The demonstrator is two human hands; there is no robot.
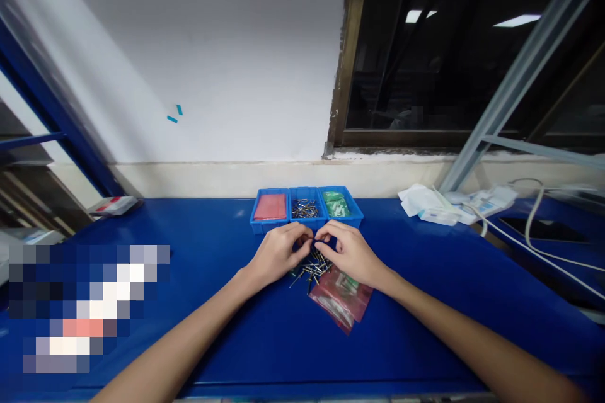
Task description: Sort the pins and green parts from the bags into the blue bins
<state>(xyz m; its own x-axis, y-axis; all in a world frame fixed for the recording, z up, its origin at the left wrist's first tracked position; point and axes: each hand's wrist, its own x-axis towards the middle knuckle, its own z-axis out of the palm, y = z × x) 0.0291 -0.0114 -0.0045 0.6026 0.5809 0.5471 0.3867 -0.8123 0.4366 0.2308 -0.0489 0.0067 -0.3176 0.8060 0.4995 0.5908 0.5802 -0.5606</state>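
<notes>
My left hand [282, 250] and my right hand [348, 250] face each other over the middle of the blue table. Thumb and fingers are curled together on each, and what they hold, if anything, is too small to make out. Below them lies a loose pile of thin metal fasteners [312, 271], like screws or rivets. Partly under my right hand are red plastic bags [338, 302] with something green and white showing at them. Just beyond my fingers stand three joined blue bins: the left with red bags [270, 206], the middle with metal fasteners [305, 208], the right with green packets [336, 204].
The blue table [212, 334] reaches back to the wall. White plastic wrapping [428, 204] and white cables [529, 236] lie at the right, near a dark flat device [543, 228]. A small box [116, 205] is at the back left; a blurred-out patch covers the near left.
</notes>
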